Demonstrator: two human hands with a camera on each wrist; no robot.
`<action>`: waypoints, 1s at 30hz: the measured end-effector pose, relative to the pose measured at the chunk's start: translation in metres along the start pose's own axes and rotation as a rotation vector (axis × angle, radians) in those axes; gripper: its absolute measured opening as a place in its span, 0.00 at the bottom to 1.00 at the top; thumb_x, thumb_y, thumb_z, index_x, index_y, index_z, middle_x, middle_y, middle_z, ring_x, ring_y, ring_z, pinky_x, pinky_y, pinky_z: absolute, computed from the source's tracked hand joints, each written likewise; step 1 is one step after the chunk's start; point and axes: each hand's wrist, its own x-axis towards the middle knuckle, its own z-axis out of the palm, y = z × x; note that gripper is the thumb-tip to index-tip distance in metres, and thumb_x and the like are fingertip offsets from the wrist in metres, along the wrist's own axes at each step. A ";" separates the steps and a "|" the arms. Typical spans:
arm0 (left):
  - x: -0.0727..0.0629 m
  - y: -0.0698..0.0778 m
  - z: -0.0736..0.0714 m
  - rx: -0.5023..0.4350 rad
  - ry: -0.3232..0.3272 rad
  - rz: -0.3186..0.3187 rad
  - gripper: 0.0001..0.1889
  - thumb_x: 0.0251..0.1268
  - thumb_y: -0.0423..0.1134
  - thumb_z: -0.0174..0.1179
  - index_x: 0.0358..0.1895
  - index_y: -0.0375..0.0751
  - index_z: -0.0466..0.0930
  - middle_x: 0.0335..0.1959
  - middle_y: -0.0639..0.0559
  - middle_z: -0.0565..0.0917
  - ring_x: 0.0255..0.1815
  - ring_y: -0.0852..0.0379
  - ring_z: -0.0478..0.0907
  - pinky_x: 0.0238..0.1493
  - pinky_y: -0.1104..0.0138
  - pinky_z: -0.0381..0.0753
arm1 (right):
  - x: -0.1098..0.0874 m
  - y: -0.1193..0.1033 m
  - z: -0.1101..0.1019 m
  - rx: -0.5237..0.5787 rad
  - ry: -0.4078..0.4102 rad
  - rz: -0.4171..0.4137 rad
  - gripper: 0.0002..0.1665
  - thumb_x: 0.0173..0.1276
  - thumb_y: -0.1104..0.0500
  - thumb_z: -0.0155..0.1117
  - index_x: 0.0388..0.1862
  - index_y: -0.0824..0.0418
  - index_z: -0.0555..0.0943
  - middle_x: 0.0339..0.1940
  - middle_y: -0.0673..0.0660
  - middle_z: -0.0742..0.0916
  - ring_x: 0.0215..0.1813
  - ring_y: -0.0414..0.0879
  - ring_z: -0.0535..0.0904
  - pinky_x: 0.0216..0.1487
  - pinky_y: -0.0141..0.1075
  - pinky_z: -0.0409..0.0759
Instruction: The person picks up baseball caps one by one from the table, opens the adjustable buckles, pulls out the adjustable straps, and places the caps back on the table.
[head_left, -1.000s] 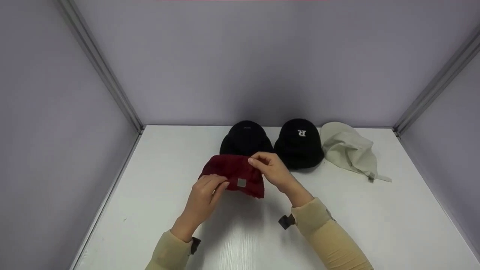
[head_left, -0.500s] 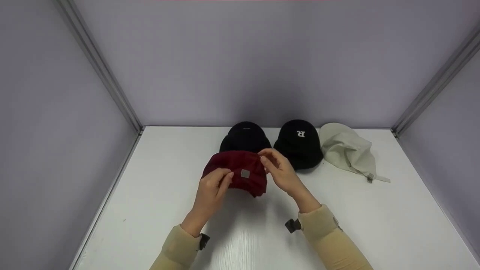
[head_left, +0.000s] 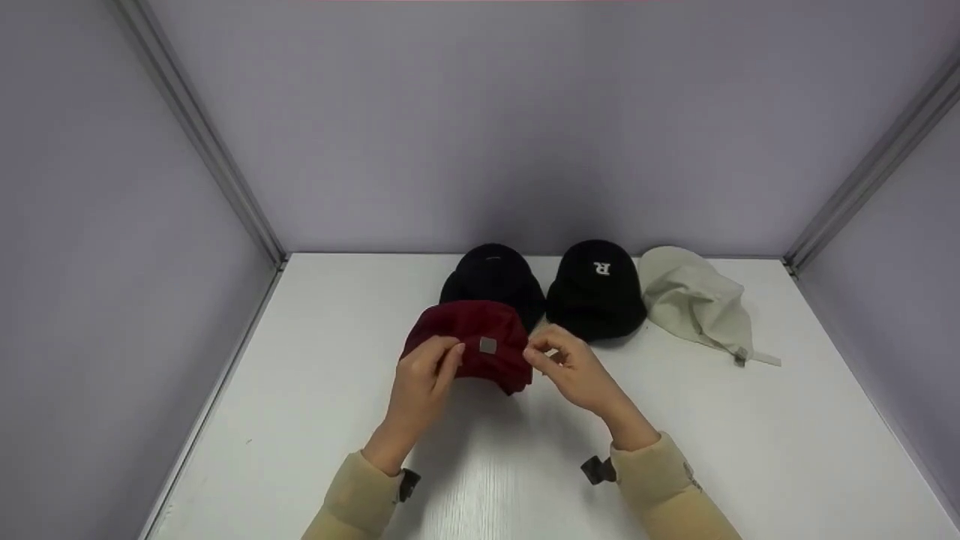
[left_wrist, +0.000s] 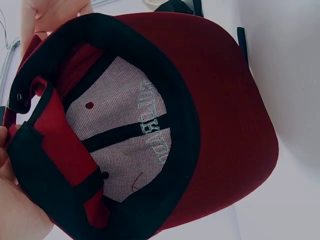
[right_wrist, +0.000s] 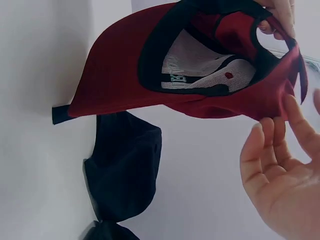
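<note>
A dark red baseball cap is held up over the table, a small grey square patch facing me. Inside it, the left wrist view shows a black sweatband, pale mesh lining and the red brim. My left hand pinches the cap's near edge, around its back strap, with thumb and fingers. At the cap's right side is my right hand. In the right wrist view, that hand's loosely bent fingertips touch the red fabric from outside, the thumb apart from them.
Behind the red cap sits a black cap. To its right lie a black cap with a white R and a crumpled cream cap with its strap trailing. Grey panels enclose the white table.
The right hand has gone from the red cap's top right edge outward, then down its right side. The cap has risen slightly and looks rounder; the left hand keeps its grip.
</note>
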 end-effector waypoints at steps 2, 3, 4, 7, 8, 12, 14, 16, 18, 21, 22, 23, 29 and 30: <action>-0.001 0.000 0.000 0.003 0.002 0.001 0.03 0.67 0.26 0.60 0.37 0.38 0.80 0.28 0.54 0.79 0.27 0.62 0.74 0.27 0.71 0.75 | -0.001 0.008 0.000 0.016 -0.020 0.018 0.06 0.73 0.66 0.59 0.36 0.66 0.81 0.38 0.55 0.80 0.38 0.41 0.74 0.36 0.34 0.77; -0.001 0.000 0.000 0.004 0.004 0.003 0.03 0.67 0.27 0.60 0.37 0.38 0.80 0.29 0.54 0.80 0.27 0.62 0.73 0.28 0.71 0.75 | -0.001 0.010 0.000 0.038 -0.028 0.022 0.06 0.73 0.66 0.59 0.35 0.67 0.81 0.37 0.55 0.80 0.38 0.42 0.74 0.36 0.34 0.77; -0.002 0.000 0.000 0.006 0.007 0.007 0.02 0.68 0.28 0.60 0.39 0.38 0.80 0.30 0.54 0.80 0.27 0.62 0.73 0.28 0.71 0.74 | 0.000 0.014 -0.001 0.066 -0.033 0.029 0.07 0.73 0.66 0.59 0.34 0.67 0.81 0.36 0.55 0.80 0.38 0.43 0.74 0.36 0.34 0.77; -0.002 0.002 0.000 0.016 0.008 0.015 0.04 0.67 0.29 0.60 0.42 0.38 0.81 0.34 0.53 0.80 0.30 0.63 0.73 0.29 0.72 0.75 | 0.000 0.012 -0.002 0.186 -0.040 0.028 0.09 0.73 0.65 0.59 0.34 0.69 0.80 0.34 0.56 0.80 0.37 0.44 0.75 0.36 0.35 0.78; -0.002 0.003 0.001 0.015 0.006 0.023 0.05 0.67 0.29 0.61 0.43 0.38 0.81 0.35 0.53 0.79 0.31 0.62 0.74 0.30 0.73 0.75 | 0.000 0.010 -0.002 0.235 -0.038 0.028 0.10 0.73 0.64 0.59 0.34 0.71 0.80 0.33 0.56 0.80 0.36 0.44 0.75 0.36 0.35 0.78; -0.004 0.005 0.003 0.020 -0.009 0.051 0.08 0.64 0.27 0.62 0.45 0.37 0.81 0.41 0.50 0.78 0.38 0.60 0.76 0.36 0.72 0.78 | 0.000 0.000 0.000 0.437 -0.025 0.063 0.15 0.73 0.63 0.59 0.35 0.78 0.77 0.28 0.58 0.79 0.32 0.47 0.76 0.35 0.35 0.77; -0.005 0.004 0.005 0.022 -0.009 0.066 0.09 0.63 0.27 0.63 0.45 0.37 0.81 0.42 0.50 0.78 0.40 0.59 0.76 0.38 0.71 0.78 | 0.001 -0.005 0.002 0.533 -0.011 0.103 0.16 0.74 0.63 0.58 0.34 0.78 0.76 0.27 0.58 0.79 0.30 0.47 0.76 0.35 0.35 0.77; -0.005 0.004 0.007 0.033 -0.005 0.086 0.09 0.63 0.28 0.62 0.45 0.37 0.81 0.43 0.49 0.77 0.41 0.58 0.76 0.40 0.70 0.77 | 0.001 -0.009 0.005 0.604 0.010 0.144 0.14 0.74 0.63 0.58 0.33 0.75 0.78 0.26 0.58 0.79 0.29 0.47 0.75 0.34 0.36 0.77; -0.005 0.004 0.009 0.047 0.003 0.111 0.09 0.62 0.30 0.63 0.46 0.38 0.81 0.43 0.49 0.78 0.42 0.57 0.76 0.41 0.69 0.77 | 0.002 -0.013 0.007 0.647 0.029 0.171 0.11 0.73 0.64 0.58 0.32 0.70 0.80 0.26 0.57 0.79 0.30 0.46 0.75 0.33 0.36 0.77; -0.003 0.007 0.015 0.080 0.022 0.157 0.10 0.62 0.36 0.64 0.45 0.38 0.81 0.43 0.48 0.78 0.42 0.55 0.76 0.44 0.66 0.77 | 0.003 -0.020 0.010 0.681 0.050 0.189 0.09 0.73 0.64 0.58 0.33 0.65 0.82 0.27 0.56 0.80 0.30 0.45 0.74 0.33 0.36 0.75; -0.002 0.007 0.017 0.090 0.030 0.173 0.11 0.62 0.38 0.65 0.45 0.39 0.81 0.43 0.48 0.78 0.42 0.54 0.76 0.44 0.65 0.77 | 0.003 -0.021 0.012 0.685 0.050 0.189 0.09 0.73 0.64 0.58 0.33 0.64 0.82 0.27 0.56 0.80 0.30 0.45 0.74 0.33 0.36 0.75; -0.001 0.008 0.020 0.097 0.039 0.187 0.12 0.62 0.41 0.66 0.45 0.39 0.81 0.43 0.47 0.79 0.42 0.53 0.76 0.44 0.65 0.77 | 0.003 -0.023 0.013 0.684 0.047 0.186 0.09 0.73 0.64 0.58 0.33 0.64 0.82 0.27 0.56 0.80 0.30 0.45 0.74 0.33 0.36 0.74; 0.003 0.012 0.029 0.120 0.085 0.256 0.10 0.64 0.42 0.66 0.41 0.38 0.81 0.38 0.48 0.79 0.37 0.53 0.76 0.39 0.62 0.77 | 0.003 -0.028 0.020 0.625 0.017 0.138 0.09 0.73 0.64 0.59 0.33 0.67 0.81 0.27 0.55 0.80 0.28 0.45 0.72 0.30 0.33 0.71; 0.004 0.013 0.030 0.125 0.092 0.261 0.09 0.64 0.40 0.66 0.40 0.38 0.82 0.37 0.48 0.79 0.36 0.53 0.76 0.38 0.62 0.77 | 0.004 -0.028 0.020 0.607 0.012 0.121 0.10 0.73 0.64 0.59 0.33 0.69 0.81 0.27 0.56 0.80 0.29 0.45 0.72 0.30 0.33 0.71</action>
